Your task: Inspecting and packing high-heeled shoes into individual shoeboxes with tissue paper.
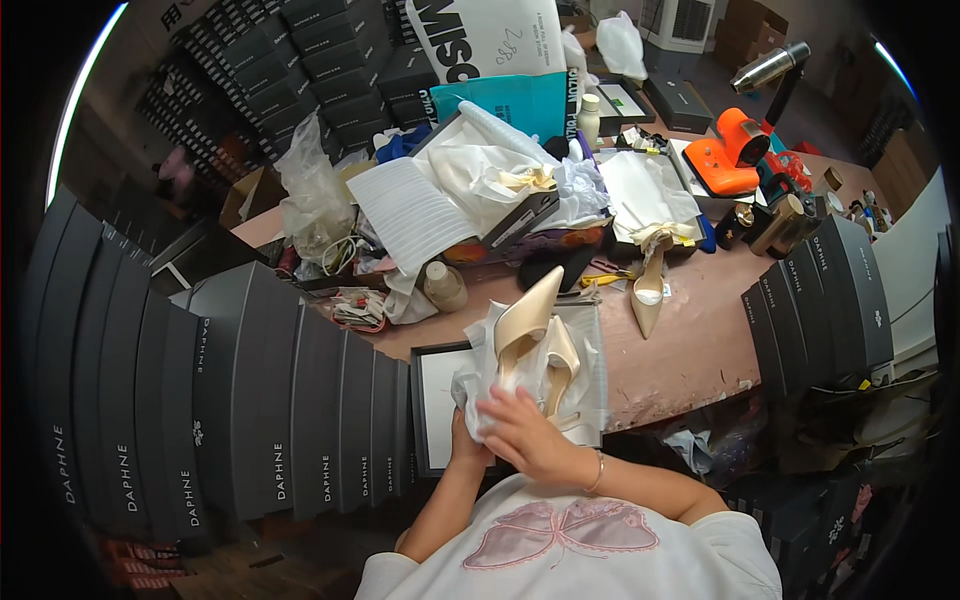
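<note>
A cream pointed-toe high-heeled shoe point(527, 318) is tilted up in front of me, its rear part wrapped in thin white tissue point(466, 388). My left hand point(466, 443) is closed round the wrapped rear part; its fingers are partly hidden by the tissue. Over the same tissue lies my right hand point(525, 433), fingers stretched out and a bracelet on the wrist. A second cream shoe point(563, 358) rests just right of the first, on white foam wrap point(592, 345). Beneath them is an open dark shoe box point(424, 440) with a white inside.
Stacks of dark shoe boxes flank me at left point(250, 390) and right point(815, 300). On the pink table lie another cream shoe point(648, 295), yellow-handled pliers point(603, 279), a small bottle point(443, 287) and an orange device point(722, 160). An open box with tissue point(520, 222) stands behind.
</note>
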The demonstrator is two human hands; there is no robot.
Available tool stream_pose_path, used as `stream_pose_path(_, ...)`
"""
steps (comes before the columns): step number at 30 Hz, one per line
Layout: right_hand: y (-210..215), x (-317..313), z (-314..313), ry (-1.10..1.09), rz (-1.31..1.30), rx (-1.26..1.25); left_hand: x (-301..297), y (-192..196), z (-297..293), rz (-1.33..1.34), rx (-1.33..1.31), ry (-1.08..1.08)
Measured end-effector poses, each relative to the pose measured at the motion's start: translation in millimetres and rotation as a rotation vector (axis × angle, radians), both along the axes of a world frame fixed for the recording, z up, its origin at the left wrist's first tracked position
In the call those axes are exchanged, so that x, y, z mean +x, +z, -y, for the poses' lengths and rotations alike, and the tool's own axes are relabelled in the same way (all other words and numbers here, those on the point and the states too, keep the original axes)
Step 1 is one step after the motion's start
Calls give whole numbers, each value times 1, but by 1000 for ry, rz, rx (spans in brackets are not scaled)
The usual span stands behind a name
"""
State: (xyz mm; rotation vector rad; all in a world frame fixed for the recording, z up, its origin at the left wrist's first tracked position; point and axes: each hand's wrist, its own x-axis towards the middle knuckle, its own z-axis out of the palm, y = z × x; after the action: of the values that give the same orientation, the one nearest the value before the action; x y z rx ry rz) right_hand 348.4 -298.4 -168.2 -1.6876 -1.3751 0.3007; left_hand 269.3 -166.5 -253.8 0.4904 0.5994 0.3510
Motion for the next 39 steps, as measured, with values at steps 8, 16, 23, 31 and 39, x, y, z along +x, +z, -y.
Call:
stream_pose_path(8,56,93,19,-4,519,-390,-36,31,-76,-119,473,-397)
stream_pose_path(16,-33,106,52,-498,-129,-220,-1,66,-78,-222,432,575)
stream_pose_path(23,-28,112,80,-488,-872,-199,-34,13,-92,-538,2117,-464)
stream_pose_path(31,10,132,74,267,-461,-668,21,57,-67,122,683,-831)
stream_pose_path(39,-7,92,23,15,309,-174,17,30,5,-97,-419,-642)
